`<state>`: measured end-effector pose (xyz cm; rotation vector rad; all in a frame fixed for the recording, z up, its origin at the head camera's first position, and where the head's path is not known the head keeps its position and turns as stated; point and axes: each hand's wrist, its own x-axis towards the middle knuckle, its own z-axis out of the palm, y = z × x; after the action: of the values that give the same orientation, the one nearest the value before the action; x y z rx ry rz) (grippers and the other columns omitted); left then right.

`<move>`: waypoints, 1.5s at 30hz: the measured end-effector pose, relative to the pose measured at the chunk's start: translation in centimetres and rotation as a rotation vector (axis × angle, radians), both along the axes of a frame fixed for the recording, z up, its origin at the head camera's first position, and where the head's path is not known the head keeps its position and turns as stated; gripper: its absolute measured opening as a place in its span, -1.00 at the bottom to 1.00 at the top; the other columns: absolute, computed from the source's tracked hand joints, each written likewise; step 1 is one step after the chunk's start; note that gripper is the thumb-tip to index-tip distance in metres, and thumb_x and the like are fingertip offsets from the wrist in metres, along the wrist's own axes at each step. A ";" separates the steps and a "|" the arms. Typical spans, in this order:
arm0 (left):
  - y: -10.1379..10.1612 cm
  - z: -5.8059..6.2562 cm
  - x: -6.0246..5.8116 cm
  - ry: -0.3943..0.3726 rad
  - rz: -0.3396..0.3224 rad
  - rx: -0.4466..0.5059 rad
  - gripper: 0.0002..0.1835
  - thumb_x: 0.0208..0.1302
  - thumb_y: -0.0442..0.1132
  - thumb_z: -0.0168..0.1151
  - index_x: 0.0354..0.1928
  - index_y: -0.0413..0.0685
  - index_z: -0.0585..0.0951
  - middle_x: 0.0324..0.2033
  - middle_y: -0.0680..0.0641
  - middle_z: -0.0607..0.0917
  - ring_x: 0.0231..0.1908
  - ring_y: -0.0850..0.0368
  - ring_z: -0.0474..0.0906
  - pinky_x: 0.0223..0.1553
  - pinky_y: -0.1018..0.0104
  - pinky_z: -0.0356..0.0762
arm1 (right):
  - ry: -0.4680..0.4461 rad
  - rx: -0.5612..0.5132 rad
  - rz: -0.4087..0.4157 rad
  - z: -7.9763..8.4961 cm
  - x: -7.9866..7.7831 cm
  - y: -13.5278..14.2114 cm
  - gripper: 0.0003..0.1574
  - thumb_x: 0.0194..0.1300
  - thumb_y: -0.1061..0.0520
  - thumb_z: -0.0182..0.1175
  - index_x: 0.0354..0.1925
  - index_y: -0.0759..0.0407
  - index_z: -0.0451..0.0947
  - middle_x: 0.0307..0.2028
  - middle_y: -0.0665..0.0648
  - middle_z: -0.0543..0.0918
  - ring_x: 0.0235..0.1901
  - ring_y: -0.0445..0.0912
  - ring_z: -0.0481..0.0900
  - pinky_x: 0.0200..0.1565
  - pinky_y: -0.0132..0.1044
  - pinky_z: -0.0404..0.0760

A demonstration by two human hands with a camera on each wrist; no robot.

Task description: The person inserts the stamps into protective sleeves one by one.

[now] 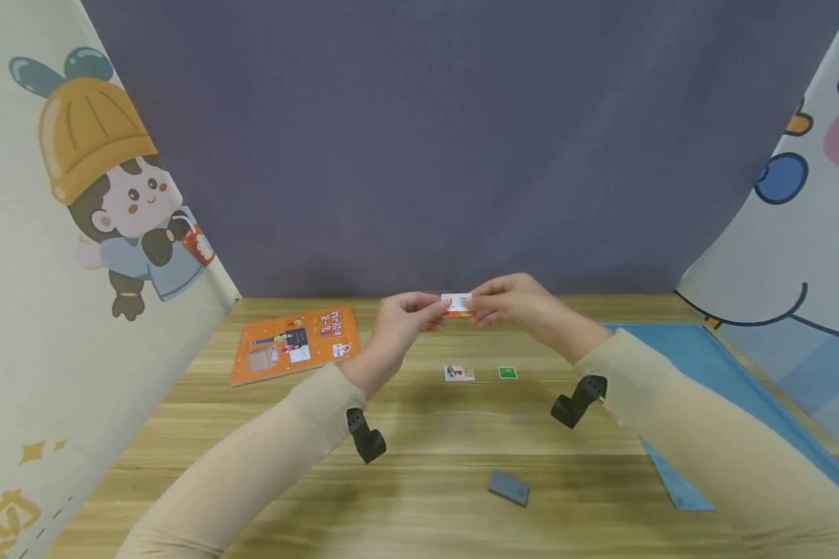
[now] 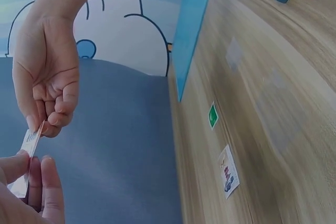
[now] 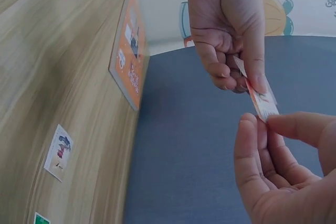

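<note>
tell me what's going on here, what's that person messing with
A person's left hand and right hand pinch opposite ends of a small white-and-orange printed slip in their fingers, holding it up above a wooden table. Below it, an illustrated card and a smaller green card lie side by side, apart. An orange book lies to the left, and a blue-grey block lies nearer the person.

Your wood-grain worktop carries an orange book by its far-left corner, a picture card and green card mid-width, a grey block nearer you, and a blue panel rightward.
</note>
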<state>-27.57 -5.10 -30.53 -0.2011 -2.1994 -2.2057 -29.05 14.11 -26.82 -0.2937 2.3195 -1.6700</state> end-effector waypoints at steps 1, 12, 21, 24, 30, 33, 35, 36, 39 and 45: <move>0.0 0.0 0.0 0.001 0.000 0.002 -0.72 0.24 -0.27 0.34 -0.10 -0.34 0.66 -0.29 -0.18 0.74 -0.37 0.09 0.69 0.07 -0.07 0.61 | -0.003 -0.011 -0.010 -0.1 0.0 0.0 -0.60 0.33 0.22 0.21 0.05 0.46 0.47 -0.22 0.24 0.68 -0.33 -0.11 0.68 -0.06 -0.23 0.71; 0.8 -0.2 -0.4 -0.007 0.034 0.026 -0.76 0.19 -0.32 0.36 -0.15 -0.34 0.65 -0.43 -0.07 0.71 -0.44 0.16 0.67 -0.15 0.21 0.72 | -0.009 -0.055 -0.078 -0.4 0.2 -0.2 -0.59 0.34 0.20 0.21 0.06 0.45 0.47 -0.19 0.25 0.68 -0.36 -0.12 0.67 -0.14 -0.32 0.71; 1.2 -0.2 -0.5 0.016 0.034 0.003 -0.76 0.20 -0.31 0.36 -0.16 -0.34 0.65 -0.42 -0.07 0.70 -0.44 0.17 0.66 -0.21 0.30 0.72 | -0.006 -0.051 -0.131 -0.7 0.4 -0.5 -0.60 0.33 0.19 0.22 0.06 0.41 0.50 -0.28 0.15 0.70 -0.33 -0.10 0.68 -0.08 -0.24 0.71; 1.4 -0.1 -0.5 0.016 0.024 -0.006 -0.77 0.20 -0.31 0.36 -0.17 -0.35 0.65 -0.43 -0.07 0.71 -0.46 0.21 0.65 -0.20 0.29 0.72 | -0.004 -0.064 -0.138 -0.7 0.4 -0.6 -0.60 0.33 0.19 0.23 0.05 0.41 0.50 -0.35 0.08 0.69 -0.34 -0.10 0.68 -0.14 -0.29 0.72; 1.6 0.0 -0.5 0.012 0.000 -0.013 -0.77 0.22 -0.30 0.34 -0.18 -0.36 0.66 -0.43 -0.05 0.70 -0.47 0.24 0.63 -0.16 0.26 0.72 | 0.003 -0.082 -0.149 -0.8 0.6 -0.9 -0.62 0.31 0.21 0.23 0.03 0.43 0.51 -0.36 0.07 0.68 -0.40 -0.17 0.66 -0.09 -0.23 0.72; 1.7 -0.1 -0.5 0.013 -0.002 -0.004 -0.77 0.22 -0.30 0.34 -0.18 -0.37 0.66 -0.43 -0.05 0.70 -0.47 0.25 0.63 -0.21 0.31 0.71 | 0.009 -0.089 -0.152 -0.9 0.6 -1.0 -0.63 0.33 0.21 0.22 0.01 0.44 0.51 -0.35 0.07 0.67 -0.39 -0.16 0.67 0.00 -0.13 0.69; 1.7 -0.1 -0.5 0.016 -0.005 0.007 -0.77 0.22 -0.31 0.34 -0.17 -0.37 0.65 -0.41 -0.07 0.71 -0.47 0.25 0.63 -0.22 0.32 0.72 | 0.012 -0.090 -0.153 -0.9 0.7 -1.0 -0.64 0.33 0.21 0.21 0.01 0.43 0.51 -0.34 0.08 0.67 -0.35 -0.13 0.67 0.00 -0.13 0.69; 1.7 -0.1 -0.6 0.019 -0.007 0.016 -0.76 0.21 -0.32 0.34 -0.16 -0.37 0.65 -0.39 -0.09 0.72 -0.47 0.24 0.63 -0.21 0.30 0.72 | 0.013 -0.091 -0.154 -1.0 0.7 -1.0 -0.65 0.33 0.21 0.21 0.00 0.43 0.52 -0.34 0.09 0.67 -0.33 -0.11 0.68 -0.01 -0.14 0.69; 1.6 -0.1 -0.6 0.027 -0.016 0.038 -0.76 0.21 -0.34 0.34 -0.13 -0.36 0.62 -0.32 -0.20 0.74 -0.44 0.21 0.66 -0.13 0.17 0.72 | 0.008 -0.101 -0.153 -1.0 0.7 -1.0 -0.65 0.33 0.20 0.21 0.00 0.42 0.52 -0.32 0.09 0.68 -0.30 -0.08 0.68 -0.04 -0.19 0.70; 0.8 -0.1 -0.5 0.041 0.002 0.039 -0.78 0.22 -0.34 0.34 -0.14 -0.32 0.61 -0.29 -0.23 0.74 -0.40 0.12 0.69 -0.08 0.06 0.70 | 0.004 -0.155 -0.145 -1.0 0.5 -0.6 -0.67 0.33 0.24 0.20 -0.01 0.44 0.49 -0.35 0.10 0.69 -0.35 -0.12 0.69 -0.11 -0.28 0.72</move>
<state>-28.03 -4.26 -30.61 -0.2407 -2.1322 -2.2207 -28.52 13.51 -27.80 -0.1628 2.2663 -1.9243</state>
